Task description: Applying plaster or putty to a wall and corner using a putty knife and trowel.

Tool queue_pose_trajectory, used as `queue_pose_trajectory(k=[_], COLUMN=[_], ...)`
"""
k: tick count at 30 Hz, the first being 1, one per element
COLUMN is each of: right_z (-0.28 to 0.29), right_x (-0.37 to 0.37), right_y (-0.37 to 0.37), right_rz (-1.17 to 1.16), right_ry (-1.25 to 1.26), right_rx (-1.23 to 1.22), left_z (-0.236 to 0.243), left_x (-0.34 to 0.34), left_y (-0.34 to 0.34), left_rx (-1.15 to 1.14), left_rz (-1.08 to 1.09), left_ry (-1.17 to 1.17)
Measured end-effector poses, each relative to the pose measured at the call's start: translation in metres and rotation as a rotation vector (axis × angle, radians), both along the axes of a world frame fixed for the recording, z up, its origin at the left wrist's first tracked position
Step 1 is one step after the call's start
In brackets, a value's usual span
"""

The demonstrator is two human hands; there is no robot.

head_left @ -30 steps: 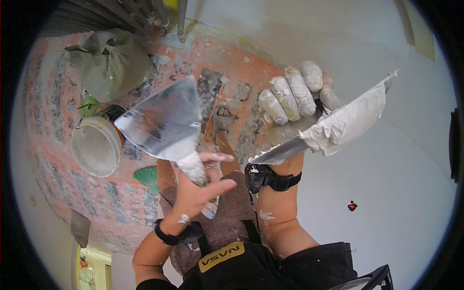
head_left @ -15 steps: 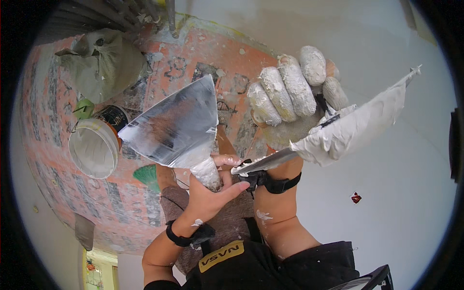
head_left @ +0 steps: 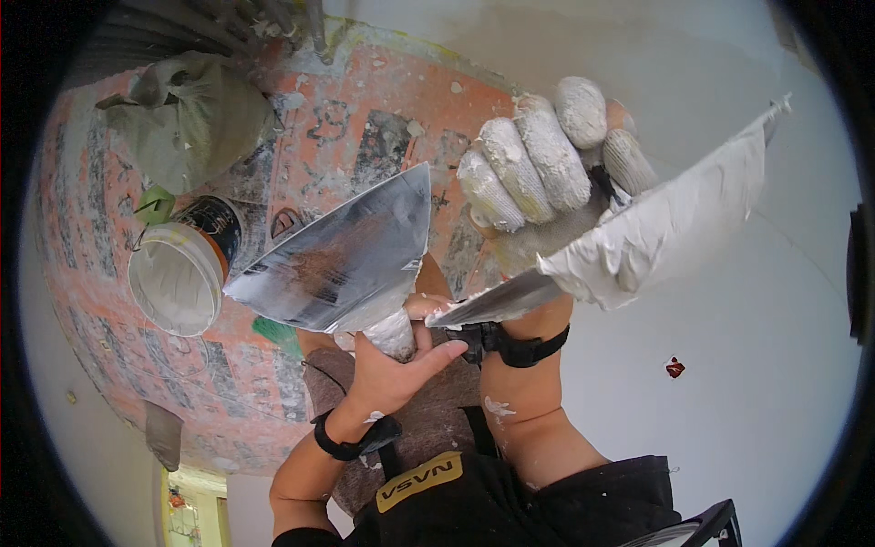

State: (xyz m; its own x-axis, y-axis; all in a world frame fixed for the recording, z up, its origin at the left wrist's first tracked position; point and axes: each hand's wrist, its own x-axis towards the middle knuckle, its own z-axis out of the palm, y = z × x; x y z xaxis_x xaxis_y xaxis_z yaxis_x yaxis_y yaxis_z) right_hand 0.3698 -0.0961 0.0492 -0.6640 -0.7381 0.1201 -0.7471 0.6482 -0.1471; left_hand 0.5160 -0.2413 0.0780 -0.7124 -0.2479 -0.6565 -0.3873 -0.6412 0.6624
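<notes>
My bare left hand [head_left: 390, 369] is closed round the plaster-smeared handle of a wide steel putty knife [head_left: 342, 255], whose shiny blade tilts up and to the left. My right hand [head_left: 538, 159], in a white glove caked with plaster, grips a longer blade [head_left: 652, 219] loaded with thick white paste. That blade slants from low centre to upper right, its lower left end just above my left fingertips and close beside the putty knife; I cannot tell whether they touch.
A white bucket [head_left: 173, 283] with pale residue stands at left on the stained pink sheeted floor [head_left: 100, 356], beside a green object [head_left: 155, 205] and a dusty sack [head_left: 191, 118]. Dark pipes [head_left: 219, 32] are at the upper left. A pale wall [head_left: 729, 383] fills the right side.
My gloved right hand has risen with the loaded blade, which reaches further right. My left hand has moved slightly right with the putty knife, its fingers now closer round the handle.
</notes>
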Motion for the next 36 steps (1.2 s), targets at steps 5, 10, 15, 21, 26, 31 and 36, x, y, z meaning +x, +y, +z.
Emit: queue_pose_trajectory(k=[5,10,15,21,26,31,36], right_z=[-0.003,-0.013,0.007,0.002,-0.003,-0.023,-0.013], right_x=[0.003,0.0,0.001,-0.002,-0.002,0.003,-0.006], right_y=[-0.007,0.022,-0.027,-0.025,-0.028,-0.028,-0.03], right_rz=[-0.088,-0.058,-0.293,-0.297,-0.448,-0.799,-0.421], right_ry=[-0.057,-0.16,-0.394,-0.419,-0.646,-1.085,-0.654], right_rx=[-0.056,0.044,-0.156,-0.033,-0.178,-0.618,-0.137], left_z=[-0.007,-0.009,-0.014,-0.019,-0.025,-0.027,-0.025], left_x=[-0.005,-0.007,-0.01,-0.014,-0.014,-0.017,-0.02], left_y=[0.001,-0.004,-0.005,-0.006,-0.007,-0.009,-0.017], left_rx=[-0.006,0.007,0.084,0.323,0.237,0.086,0.032], left_rz=[-0.057,-0.095,-0.054,0.056,0.02,0.031,-0.064], left_ry=[-0.014,-0.018,-0.033,-0.066,-0.024,0.008,0.023])
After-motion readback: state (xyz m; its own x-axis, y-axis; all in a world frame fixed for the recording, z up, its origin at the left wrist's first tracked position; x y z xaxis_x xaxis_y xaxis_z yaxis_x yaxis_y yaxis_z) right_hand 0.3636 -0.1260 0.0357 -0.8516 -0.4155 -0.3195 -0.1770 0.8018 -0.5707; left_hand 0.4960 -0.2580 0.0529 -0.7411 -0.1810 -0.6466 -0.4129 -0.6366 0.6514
